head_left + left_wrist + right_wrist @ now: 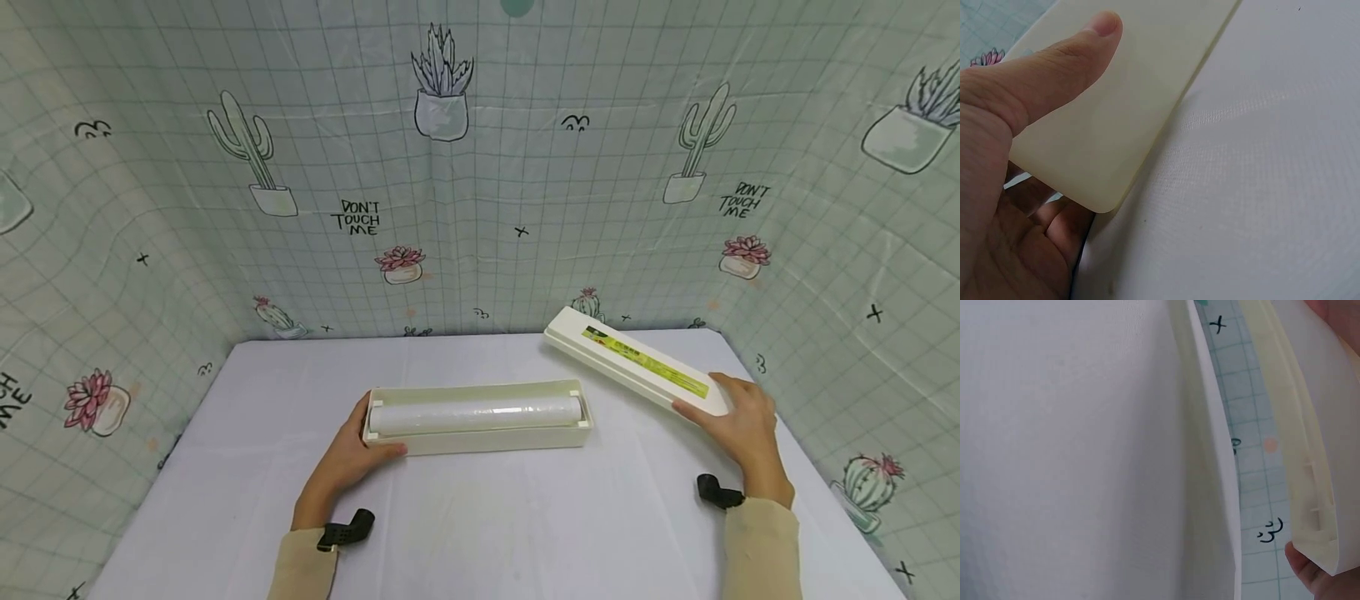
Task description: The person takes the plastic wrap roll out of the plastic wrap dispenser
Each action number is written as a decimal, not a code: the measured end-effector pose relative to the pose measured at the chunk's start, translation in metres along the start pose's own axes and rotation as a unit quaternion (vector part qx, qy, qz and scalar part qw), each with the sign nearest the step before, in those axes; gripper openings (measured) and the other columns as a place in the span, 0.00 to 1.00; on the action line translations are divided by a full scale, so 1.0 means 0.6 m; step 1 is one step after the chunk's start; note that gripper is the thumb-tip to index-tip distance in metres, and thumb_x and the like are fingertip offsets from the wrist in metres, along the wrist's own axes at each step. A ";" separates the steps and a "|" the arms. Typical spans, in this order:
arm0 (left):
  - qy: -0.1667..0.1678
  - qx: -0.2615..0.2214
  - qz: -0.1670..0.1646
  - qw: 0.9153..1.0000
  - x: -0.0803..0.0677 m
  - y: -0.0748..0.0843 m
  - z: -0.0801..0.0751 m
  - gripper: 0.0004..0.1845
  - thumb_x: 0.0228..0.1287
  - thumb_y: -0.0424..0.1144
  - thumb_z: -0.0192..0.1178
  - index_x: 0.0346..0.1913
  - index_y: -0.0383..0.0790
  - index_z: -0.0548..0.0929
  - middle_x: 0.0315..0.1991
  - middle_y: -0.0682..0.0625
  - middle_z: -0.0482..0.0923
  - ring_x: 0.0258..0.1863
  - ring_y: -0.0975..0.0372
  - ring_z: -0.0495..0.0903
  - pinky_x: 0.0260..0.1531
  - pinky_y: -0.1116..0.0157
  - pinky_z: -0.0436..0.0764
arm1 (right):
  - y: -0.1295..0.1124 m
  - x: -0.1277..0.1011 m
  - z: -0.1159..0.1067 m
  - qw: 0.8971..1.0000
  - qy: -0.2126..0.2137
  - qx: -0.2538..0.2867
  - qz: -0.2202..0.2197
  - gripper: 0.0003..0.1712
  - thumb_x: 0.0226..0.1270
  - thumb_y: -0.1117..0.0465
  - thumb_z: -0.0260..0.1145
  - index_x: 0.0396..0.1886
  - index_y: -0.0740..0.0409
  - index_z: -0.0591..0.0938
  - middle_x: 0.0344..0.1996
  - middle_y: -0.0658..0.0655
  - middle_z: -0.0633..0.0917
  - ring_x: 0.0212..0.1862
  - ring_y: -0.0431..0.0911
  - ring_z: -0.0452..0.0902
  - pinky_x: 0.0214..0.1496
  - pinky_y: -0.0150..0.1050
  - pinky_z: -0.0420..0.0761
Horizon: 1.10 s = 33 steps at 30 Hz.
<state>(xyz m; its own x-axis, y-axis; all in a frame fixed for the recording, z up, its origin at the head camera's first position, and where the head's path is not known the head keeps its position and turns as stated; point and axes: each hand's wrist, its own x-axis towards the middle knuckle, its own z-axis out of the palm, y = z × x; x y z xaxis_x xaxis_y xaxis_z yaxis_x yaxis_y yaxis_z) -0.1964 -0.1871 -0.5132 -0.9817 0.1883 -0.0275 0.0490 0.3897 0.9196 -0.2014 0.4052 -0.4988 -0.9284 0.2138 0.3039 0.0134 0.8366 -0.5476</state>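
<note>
A long cream-white box [495,441] lies on the table, its top uncovered. Inside it is a roll of plastic wrap [480,413]. My left hand [352,454] grips the box's left end, thumb on the front wall and fingers behind; the left wrist view shows the thumb flat along the box wall [1129,112]. On the right, my right hand [742,425] holds the box's long lid [637,360] by its near right end. The lid slants up to the left and bears a yellow-green label [645,361]. The right wrist view shows the lid's hollow underside [1307,487].
A white cloth covers the table [480,525]. Behind it and at both sides hangs a pale green checked curtain [480,183] printed with cacti. Each wrist wears a black camera mount [348,530].
</note>
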 end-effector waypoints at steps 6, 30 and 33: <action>-0.002 -0.003 -0.004 1.000 0.000 -0.004 0.001 0.58 0.57 0.41 0.78 0.83 0.45 0.50 0.68 0.41 0.71 0.59 0.52 0.74 0.61 0.51 0.73 | 0.005 -0.001 -0.001 1.000 0.001 0.000 0.005 0.49 0.54 0.39 0.79 0.67 0.65 0.76 0.63 0.75 0.76 0.63 0.69 0.64 0.56 0.65 0.57; 0.001 0.007 -0.009 1.000 0.003 0.001 -0.001 0.59 0.56 0.42 0.79 0.83 0.44 0.50 0.67 0.41 0.72 0.58 0.52 0.74 0.61 0.51 0.73 | 0.017 -0.003 0.003 0.999 -0.021 0.000 0.027 0.49 0.57 0.37 0.77 0.68 0.66 0.75 0.64 0.77 0.74 0.65 0.71 0.62 0.58 0.66 0.56; 0.001 0.011 -0.009 1.000 0.003 0.001 -0.001 0.59 0.56 0.42 0.79 0.83 0.44 0.50 0.67 0.41 0.72 0.58 0.52 0.74 0.61 0.50 0.73 | 0.019 -0.003 0.004 0.999 -0.026 -0.003 0.030 0.50 0.57 0.36 0.76 0.69 0.66 0.75 0.65 0.77 0.74 0.65 0.71 0.62 0.58 0.66 0.55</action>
<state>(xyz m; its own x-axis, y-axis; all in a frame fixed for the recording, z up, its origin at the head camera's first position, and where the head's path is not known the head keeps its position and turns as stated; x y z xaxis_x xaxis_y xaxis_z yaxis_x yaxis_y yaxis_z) -0.1981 -0.1871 -0.5127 -0.9827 0.1803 -0.0431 0.0358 0.4122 0.9104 -0.2004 0.4131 -0.5073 -0.9439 0.2369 0.2299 0.0716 0.8267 -0.5580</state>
